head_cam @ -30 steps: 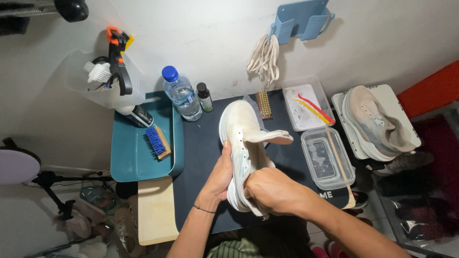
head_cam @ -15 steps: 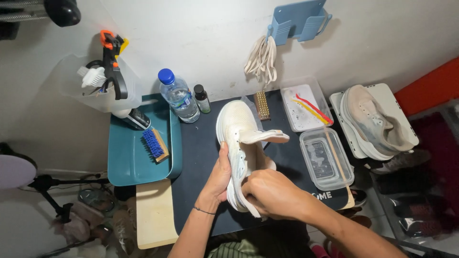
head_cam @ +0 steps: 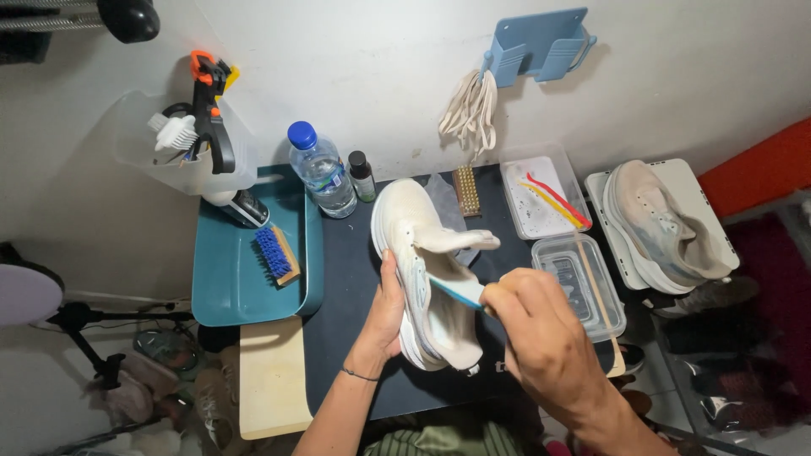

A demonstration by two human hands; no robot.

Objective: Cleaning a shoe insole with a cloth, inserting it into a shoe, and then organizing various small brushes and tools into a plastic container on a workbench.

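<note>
My left hand [head_cam: 384,314] grips the side of a white sneaker [head_cam: 421,262], which lies on the dark mat [head_cam: 346,279] with its toe pointing away and its tongue folded out to the right. My right hand [head_cam: 541,346] is closed on a small brush with a blue and white handle [head_cam: 452,291]. The brush tip reaches into the shoe's opening, and the bristles are hidden there.
A teal tray [head_cam: 228,279] at left holds a blue-bristled brush [head_cam: 276,253]. A water bottle [head_cam: 321,169] and small dark bottle [head_cam: 363,176] stand behind the shoe. Two clear containers [head_cam: 574,279] and a second dirty sneaker [head_cam: 663,224] lie at right. Laces [head_cam: 469,110] hang on the wall.
My right hand has drawn back from the shoe's heel towards the right, so the brush handle now shows. The left hand keeps its hold on the sneaker.
</note>
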